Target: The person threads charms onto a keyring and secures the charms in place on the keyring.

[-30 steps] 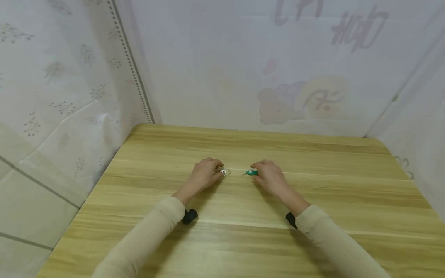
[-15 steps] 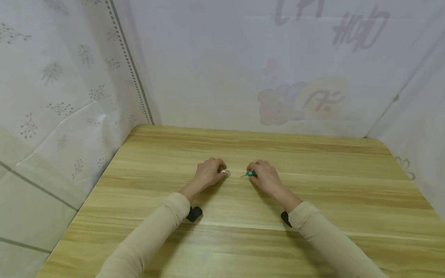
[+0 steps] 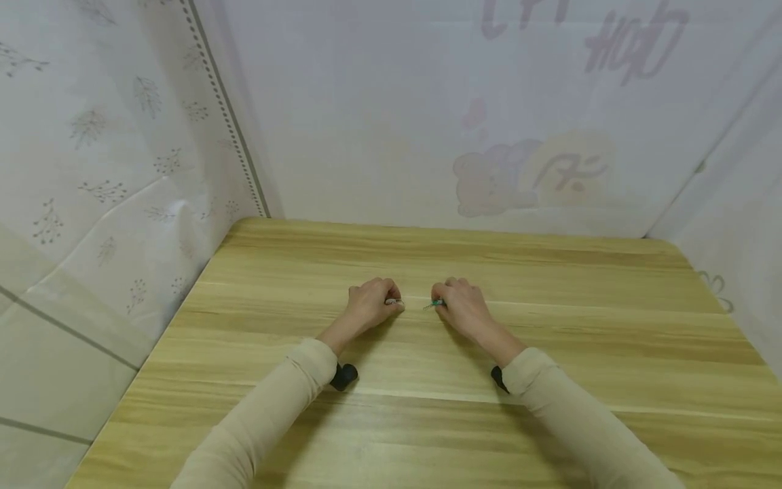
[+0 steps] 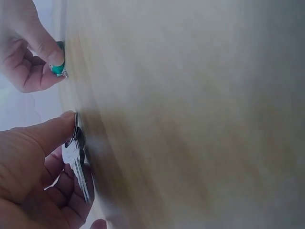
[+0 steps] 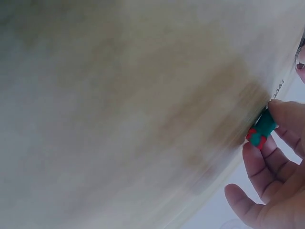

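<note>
My left hand [image 3: 368,304] grips a bunch of keys [image 4: 78,164]. In the left wrist view its thumb presses the metal key ring [image 4: 75,130], and the keys hang down along the curled fingers. Across a small gap, my right hand [image 3: 466,310] pinches a small green and red keychain charm [image 5: 264,125] between thumb and fingers. A short metal chain [image 5: 279,89] sticks out from the charm toward the left hand. Ring and chain are apart, both low over the wooden table [image 3: 415,367]. The fingers cover much of the charm in the head view.
Pale patterned sheets hang behind the table [image 3: 366,122] and along its left side [image 3: 122,170]. Black wrist cameras [image 3: 345,377] show under both cuffs. The table's back edge lies some way beyond the hands.
Both hands have moved slightly inward, narrowing the space between them. The fingers now cover more of the keys and of the green charm.
</note>
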The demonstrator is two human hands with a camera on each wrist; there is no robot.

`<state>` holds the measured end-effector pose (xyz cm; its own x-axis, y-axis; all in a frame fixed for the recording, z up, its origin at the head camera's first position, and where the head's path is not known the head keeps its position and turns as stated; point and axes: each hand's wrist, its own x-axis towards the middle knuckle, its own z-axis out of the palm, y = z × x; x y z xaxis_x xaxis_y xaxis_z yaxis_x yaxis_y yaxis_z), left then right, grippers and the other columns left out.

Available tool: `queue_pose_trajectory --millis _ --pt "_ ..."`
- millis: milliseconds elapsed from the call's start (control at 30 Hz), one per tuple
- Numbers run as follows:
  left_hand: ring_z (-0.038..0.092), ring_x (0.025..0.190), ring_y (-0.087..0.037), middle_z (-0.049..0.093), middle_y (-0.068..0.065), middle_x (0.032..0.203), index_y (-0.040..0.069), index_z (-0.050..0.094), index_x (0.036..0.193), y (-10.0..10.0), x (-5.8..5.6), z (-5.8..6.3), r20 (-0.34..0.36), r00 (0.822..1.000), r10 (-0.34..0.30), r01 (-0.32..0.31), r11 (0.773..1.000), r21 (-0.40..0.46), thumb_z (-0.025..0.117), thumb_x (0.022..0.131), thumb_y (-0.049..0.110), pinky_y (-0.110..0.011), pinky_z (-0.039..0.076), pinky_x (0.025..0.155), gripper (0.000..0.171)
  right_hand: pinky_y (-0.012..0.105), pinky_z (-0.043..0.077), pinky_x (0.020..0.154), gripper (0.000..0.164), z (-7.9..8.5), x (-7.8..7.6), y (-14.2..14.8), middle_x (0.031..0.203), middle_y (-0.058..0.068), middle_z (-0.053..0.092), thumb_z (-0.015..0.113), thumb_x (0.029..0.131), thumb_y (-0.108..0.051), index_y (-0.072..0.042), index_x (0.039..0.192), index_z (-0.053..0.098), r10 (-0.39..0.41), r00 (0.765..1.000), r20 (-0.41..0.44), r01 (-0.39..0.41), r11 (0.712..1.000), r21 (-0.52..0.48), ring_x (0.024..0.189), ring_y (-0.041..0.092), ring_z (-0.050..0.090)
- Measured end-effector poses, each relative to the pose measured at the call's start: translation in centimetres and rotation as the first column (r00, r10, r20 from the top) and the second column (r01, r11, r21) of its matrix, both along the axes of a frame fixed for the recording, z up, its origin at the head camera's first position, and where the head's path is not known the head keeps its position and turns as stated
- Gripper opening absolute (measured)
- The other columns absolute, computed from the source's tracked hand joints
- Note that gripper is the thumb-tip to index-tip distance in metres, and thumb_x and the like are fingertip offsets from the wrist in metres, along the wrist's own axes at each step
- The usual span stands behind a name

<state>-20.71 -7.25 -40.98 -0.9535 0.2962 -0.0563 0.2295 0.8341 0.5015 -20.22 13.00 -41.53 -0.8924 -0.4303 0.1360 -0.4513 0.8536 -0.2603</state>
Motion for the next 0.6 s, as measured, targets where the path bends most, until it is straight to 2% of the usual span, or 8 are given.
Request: queue_pose_trajectory --millis 133,333,500,600 --pt "0.054 0.078 -0.016 0.063 0.002 0.084 0.012 0.064 0.092 0.0 0.1 -0.2 -0.023 1.0 -0.001 0.001 1.0 0.021 0.07 0.084 0.025 -0.048 0.037 0.086 0.016 0.038 0.048 0.067 0.004 0.0 0.0 0.0 0.085 0.005 0.063 0.069 0.085 -0.011 -0.011 0.087 0.065 0.012 1.0 0.006 -0.012 1.0 -0.011 0.077 0.022 0.055" --pt "0.06 0.077 -0.016 0.067 0.005 0.081 0.017 0.066 0.084 -0.1 0.4 -0.4 -0.069 0.998 0.006 0.0 0.997 0.08 0.07 0.084 0.023 -0.047 0.04 0.085 0.008 0.033 0.045 0.063 0.004 -0.1 0.0 0.4 0.081 0.003 0.062 0.065 0.086 -0.012 -0.008 0.086 0.065 0.005 0.999 0.045 -0.001 0.997 -0.084 0.074 0.019 0.054" --pt "0.062 0.076 -0.013 0.069 0.006 0.079 0.018 0.067 0.082 0.0 0.8 -0.3 -0.081 0.997 0.012 -0.001 0.99 0.14 0.071 0.084 0.022 -0.045 0.043 0.084 0.006 0.031 0.043 0.065 0.004 0.0 0.3 0.8 0.081 0.002 0.061 0.062 0.087 -0.011 -0.008 0.088 0.065 0.006 0.991 0.131 0.019 0.983 -0.185 0.075 0.017 0.053" --pt "0.061 0.074 -0.013 0.069 0.005 0.078 0.015 0.069 0.083 0.2 1.0 0.0 -0.068 0.998 0.009 0.005 0.981 0.195 0.071 0.084 0.019 -0.044 0.042 0.087 0.004 0.029 0.043 0.065 0.005 0.2 0.7 1.0 0.081 0.002 0.06 0.06 0.087 -0.008 -0.008 0.089 0.064 0.018 0.978 0.21 0.044 0.956 -0.29 0.073 0.015 0.051"
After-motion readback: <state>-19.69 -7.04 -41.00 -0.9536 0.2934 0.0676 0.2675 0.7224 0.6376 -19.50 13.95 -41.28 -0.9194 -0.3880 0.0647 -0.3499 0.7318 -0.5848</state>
